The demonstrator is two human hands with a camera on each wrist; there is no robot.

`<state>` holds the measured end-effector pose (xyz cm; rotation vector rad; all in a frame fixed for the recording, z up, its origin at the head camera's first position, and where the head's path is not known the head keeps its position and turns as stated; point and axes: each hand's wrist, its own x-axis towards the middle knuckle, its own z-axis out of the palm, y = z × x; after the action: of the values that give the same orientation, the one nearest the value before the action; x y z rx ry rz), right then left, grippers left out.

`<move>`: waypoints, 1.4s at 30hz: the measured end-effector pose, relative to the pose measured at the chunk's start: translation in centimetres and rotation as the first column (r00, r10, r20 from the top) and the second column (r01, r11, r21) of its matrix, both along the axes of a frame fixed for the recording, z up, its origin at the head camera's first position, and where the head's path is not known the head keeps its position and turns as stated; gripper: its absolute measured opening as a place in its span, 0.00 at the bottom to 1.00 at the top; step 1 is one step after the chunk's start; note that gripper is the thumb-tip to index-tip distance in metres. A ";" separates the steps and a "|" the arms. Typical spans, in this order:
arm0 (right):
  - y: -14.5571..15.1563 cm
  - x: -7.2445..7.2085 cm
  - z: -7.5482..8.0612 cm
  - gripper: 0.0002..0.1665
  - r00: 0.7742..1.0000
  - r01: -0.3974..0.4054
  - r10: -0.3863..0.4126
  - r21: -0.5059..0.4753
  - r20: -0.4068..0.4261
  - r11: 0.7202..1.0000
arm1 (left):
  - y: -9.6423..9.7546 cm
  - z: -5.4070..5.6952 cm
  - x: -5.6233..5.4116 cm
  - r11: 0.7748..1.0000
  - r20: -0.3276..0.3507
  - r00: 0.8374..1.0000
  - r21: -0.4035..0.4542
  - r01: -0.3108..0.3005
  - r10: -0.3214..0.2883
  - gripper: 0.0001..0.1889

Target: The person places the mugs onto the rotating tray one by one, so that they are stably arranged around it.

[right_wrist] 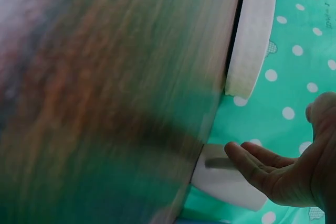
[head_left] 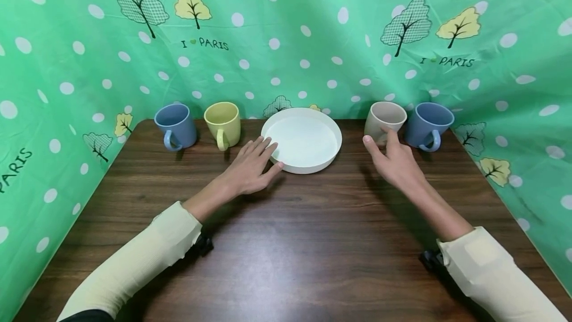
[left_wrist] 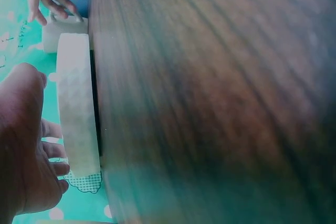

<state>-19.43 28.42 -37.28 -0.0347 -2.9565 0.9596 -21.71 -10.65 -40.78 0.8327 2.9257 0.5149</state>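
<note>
A round white tray (head_left: pixel 308 169) with a low wall stands at the back middle of the table. My left hand (head_left: pixel 251 169) is at its left edge, fingers spread and nearly straight, fingertips right at the rim. At the back right is an off-white mug (head_left: pixel 373 124), its handle turned toward me and partly hidden by my fingers. My right hand (head_left: pixel 397 162) hovers in front of this mug, thumb apart and fingers loosely bent. In the right wrist view, the fingertips come close to the mug's handle (right_wrist: pixel 219 163), with nothing gripped.
A blue mug (head_left: pixel 426 125) stands just right of the off-white one. Left of the tray are a yellow mug (head_left: pixel 231 128) and another blue mug (head_left: pixel 186 130). A green dotted curtain (head_left: pixel 304 39) hangs behind and around the dark wooden table (head_left: pixel 304 242).
</note>
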 end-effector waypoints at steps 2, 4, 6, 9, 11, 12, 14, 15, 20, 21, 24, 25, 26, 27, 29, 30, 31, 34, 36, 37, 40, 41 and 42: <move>0.2 0.1 -0.1 0.58 1.000 0.008 -0.009 -0.018 -0.014 1.000 | -0.1 0.0 0.0 1.000 0.002 1.000 -0.002 -0.001 0.001 0.42; 0.4 0.2 -0.1 0.57 0.999 0.020 -0.021 -0.033 -0.027 0.999 | -0.1 0.0 0.0 1.000 0.004 1.000 -0.006 0.000 0.000 0.42; 0.6 0.3 -0.2 0.56 0.999 0.031 -0.032 -0.043 -0.029 0.999 | -0.1 0.0 0.1 1.000 0.006 1.000 -0.006 0.003 -0.003 0.41; 1.0 0.3 -0.2 0.56 0.999 0.040 -0.040 -0.044 -0.005 0.998 | -0.2 -0.1 0.1 1.000 0.009 1.000 -0.009 0.007 -0.007 0.41; 1.1 0.3 -0.2 0.57 0.999 0.039 -0.038 -0.050 0.018 0.998 | -0.2 -0.1 0.1 1.000 0.009 1.000 -0.009 0.008 -0.008 0.41; 1.2 0.3 -0.2 0.57 0.999 0.038 -0.037 -0.056 0.029 0.998 | -0.2 0.0 0.1 1.000 0.012 1.000 -0.009 0.009 -0.009 0.41; 1.2 0.3 -0.2 0.58 0.998 0.039 -0.037 -0.070 0.043 0.997 | -0.3 -0.1 0.1 1.000 0.014 1.000 -0.009 0.010 -0.010 0.40; 1.2 0.3 -0.2 0.59 0.998 0.040 -0.036 -0.077 0.047 0.996 | -0.3 -0.1 0.1 1.000 0.014 1.000 -0.011 0.011 -0.010 0.40; 1.1 0.2 -0.4 0.59 0.998 0.042 -0.035 -0.154 0.047 0.987 | -0.4 -0.1 0.0 1.000 0.014 1.000 -0.013 0.017 -0.017 0.40; 1.1 0.1 -0.5 0.59 0.998 0.041 -0.033 -0.175 0.046 0.984 | -0.5 -0.1 0.0 1.000 0.015 1.000 -0.013 0.019 -0.019 0.40; 1.2 0.0 -0.6 0.59 0.998 0.039 -0.028 -0.229 0.047 0.973 | -0.6 -0.2 -0.1 1.000 0.015 1.000 -0.009 0.025 -0.024 0.39; 1.3 0.0 -0.6 0.58 0.998 0.041 -0.030 -0.240 0.050 0.970 | -0.6 -0.2 -0.1 1.000 0.015 1.000 -0.009 0.027 -0.027 0.39; 1.3 -0.1 -0.5 0.58 0.998 0.044 -0.032 -0.250 0.051 0.967 | -0.6 -0.1 -0.1 1.000 0.015 0.999 -0.008 0.030 -0.030 0.39; 1.4 -0.1 -0.5 0.57 0.998 0.048 -0.036 -0.260 0.052 0.964 | -0.6 -0.1 -0.1 0.999 0.015 0.999 -0.008 0.033 -0.033 0.39; 1.4 -0.2 -0.4 0.55 0.997 0.060 -0.046 -0.279 0.055 0.958 | -0.7 -0.1 -0.1 0.999 0.013 0.999 -0.009 0.038 -0.038 0.38; 1.4 -0.2 -0.4 0.54 0.997 0.068 -0.053 -0.291 0.056 0.954 | -0.7 -0.1 -0.1 0.999 0.012 0.999 -0.009 0.040 -0.040 0.38; 1.4 -0.3 -0.4 0.53 0.997 0.075 -0.060 -0.303 0.057 0.950 | -0.7 -0.1 -0.1 0.999 0.011 0.999 -0.009 0.042 -0.042 0.38; 1.5 -0.4 -0.5 0.50 0.995 0.098 -0.085 -0.331 0.052 0.939 | -0.8 -0.2 -0.2 0.999 0.011 0.999 -0.010 0.045 -0.045 0.37; 1.5 -0.5 -0.6 0.48 0.993 0.115 -0.106 -0.344 0.044 0.932 | -0.9 -0.3 -0.2 0.999 0.009 0.999 -0.010 0.049 -0.049 0.37; 1.6 -0.6 -0.7 0.47 0.993 0.121 -0.115 -0.351 0.039 0.929 | -0.9 -0.3 -0.3 0.999 0.008 0.999 -0.011 0.051 -0.051 0.37; 1.8 -0.7 -0.9 0.44 0.991 0.135 -0.134 -0.373 0.028 0.918 | -1.0 -0.4 -0.3 0.998 0.004 0.998 -0.014 0.062 -0.062 0.36; 1.9 -0.8 -0.9 0.43 0.990 0.138 -0.139 -0.385 0.026 0.913 | -1.0 -0.4 -0.3 0.998 0.004 0.998 -0.014 0.066 -0.066 0.36; 1.9 -0.8 -1.0 0.42 0.990 0.140 -0.141 -0.399 0.025 0.906 | -1.0 -0.4 -0.4 0.997 0.005 0.998 -0.013 0.070 -0.069 0.37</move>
<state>-20.25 30.37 -38.26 -0.2518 -2.6519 1.5168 -22.07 -11.68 -41.17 0.9264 2.8805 0.4910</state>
